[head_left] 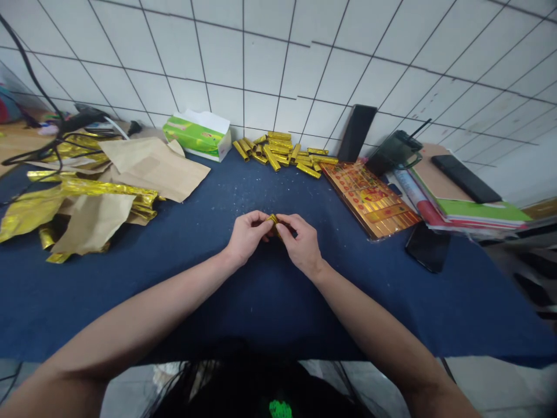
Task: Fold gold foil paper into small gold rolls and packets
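Note:
A small gold foil piece (272,219) is pinched between the fingertips of both hands over the middle of the blue cloth (270,313). My left hand (249,235) holds it from the left, fingers curled. From the right, my right hand (301,241) grips it with thumb and fingers; its lower part is mostly hidden by the fingers. Beyond the hands, against the tiled wall, lies a pile of short gold foil rolls (278,150).
Crumpled gold foil (32,206) and brown paper (152,165) lie at left, beside a green tissue box (195,136). At right are an orange-gold packet (372,200), an upright dark phone (357,132), a flat phone (429,247) and stacked books (474,212).

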Demonstrator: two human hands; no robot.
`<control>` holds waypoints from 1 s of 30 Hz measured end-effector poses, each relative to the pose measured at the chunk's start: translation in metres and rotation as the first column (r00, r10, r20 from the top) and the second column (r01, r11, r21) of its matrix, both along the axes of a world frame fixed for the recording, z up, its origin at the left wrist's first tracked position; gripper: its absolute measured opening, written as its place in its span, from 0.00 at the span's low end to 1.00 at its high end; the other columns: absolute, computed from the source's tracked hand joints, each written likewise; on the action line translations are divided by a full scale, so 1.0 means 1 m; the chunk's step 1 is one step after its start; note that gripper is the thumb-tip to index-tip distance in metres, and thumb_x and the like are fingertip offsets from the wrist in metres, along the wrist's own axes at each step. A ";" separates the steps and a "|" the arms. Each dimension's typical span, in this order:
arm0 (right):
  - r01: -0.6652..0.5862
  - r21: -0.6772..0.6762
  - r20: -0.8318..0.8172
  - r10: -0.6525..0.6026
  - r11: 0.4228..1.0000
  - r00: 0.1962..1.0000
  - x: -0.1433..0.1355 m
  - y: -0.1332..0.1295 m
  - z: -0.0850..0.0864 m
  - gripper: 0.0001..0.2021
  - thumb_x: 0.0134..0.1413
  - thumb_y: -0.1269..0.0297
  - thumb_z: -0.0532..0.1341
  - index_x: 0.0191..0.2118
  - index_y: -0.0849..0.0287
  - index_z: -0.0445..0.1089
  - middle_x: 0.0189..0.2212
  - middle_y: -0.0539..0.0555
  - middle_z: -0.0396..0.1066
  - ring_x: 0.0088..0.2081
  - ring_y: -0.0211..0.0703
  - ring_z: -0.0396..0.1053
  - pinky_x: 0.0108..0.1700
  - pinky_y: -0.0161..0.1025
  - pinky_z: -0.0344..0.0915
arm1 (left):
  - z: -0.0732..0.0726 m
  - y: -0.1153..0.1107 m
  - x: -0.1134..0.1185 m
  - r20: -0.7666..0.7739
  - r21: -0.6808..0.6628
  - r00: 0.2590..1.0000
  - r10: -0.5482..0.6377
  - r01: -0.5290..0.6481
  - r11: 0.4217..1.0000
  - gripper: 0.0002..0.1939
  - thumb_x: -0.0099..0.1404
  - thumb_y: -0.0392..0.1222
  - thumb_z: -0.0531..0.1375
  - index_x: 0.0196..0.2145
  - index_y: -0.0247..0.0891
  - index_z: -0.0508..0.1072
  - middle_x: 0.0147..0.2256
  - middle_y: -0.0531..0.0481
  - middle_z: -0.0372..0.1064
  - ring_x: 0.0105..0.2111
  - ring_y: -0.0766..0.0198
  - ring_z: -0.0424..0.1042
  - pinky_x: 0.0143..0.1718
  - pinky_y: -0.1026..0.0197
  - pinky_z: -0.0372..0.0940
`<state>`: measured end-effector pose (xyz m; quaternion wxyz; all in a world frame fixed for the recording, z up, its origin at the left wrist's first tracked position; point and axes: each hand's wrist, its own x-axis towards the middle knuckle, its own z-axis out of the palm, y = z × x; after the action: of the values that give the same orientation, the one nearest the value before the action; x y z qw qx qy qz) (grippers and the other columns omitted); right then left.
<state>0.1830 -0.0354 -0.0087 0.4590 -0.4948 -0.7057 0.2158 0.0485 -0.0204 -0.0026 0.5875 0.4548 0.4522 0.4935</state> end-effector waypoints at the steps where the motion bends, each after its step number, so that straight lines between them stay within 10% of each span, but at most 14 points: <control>1: 0.006 -0.004 0.009 -0.006 1.000 1.000 0.000 0.000 0.000 0.09 0.53 0.66 0.55 0.39 0.57 0.70 0.33 0.53 0.72 0.32 0.38 0.69 0.37 0.38 0.67 | 0.000 0.000 0.000 -0.014 0.002 1.000 -0.007 0.007 1.000 0.05 0.50 0.38 0.60 0.23 0.32 0.69 0.19 0.54 0.66 0.19 0.72 0.64 0.20 0.69 0.61; 16: 0.099 0.101 0.253 -0.122 0.990 0.960 0.000 0.000 -0.002 0.10 0.54 0.69 0.52 0.33 0.58 0.71 0.30 0.52 0.74 0.31 0.40 0.71 0.35 0.36 0.65 | -0.006 -0.005 0.001 -0.147 0.097 0.989 0.007 0.007 0.995 0.06 0.51 0.38 0.61 0.25 0.33 0.68 0.21 0.54 0.66 0.20 0.71 0.66 0.21 0.68 0.63; 30: -0.054 0.073 0.028 0.052 0.996 0.998 0.000 -0.003 0.002 0.11 0.56 0.65 0.52 0.41 0.54 0.71 0.35 0.53 0.71 0.37 0.40 0.69 0.42 0.40 0.66 | -0.002 0.000 -0.001 -0.057 0.025 0.998 0.005 -0.004 1.000 0.05 0.51 0.38 0.60 0.25 0.33 0.70 0.19 0.53 0.66 0.19 0.71 0.65 0.20 0.68 0.62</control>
<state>0.1833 -0.0382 -0.0063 0.4619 -0.4613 -0.7319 0.1953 0.0477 -0.0205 -0.0045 0.5676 0.4748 0.4637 0.4872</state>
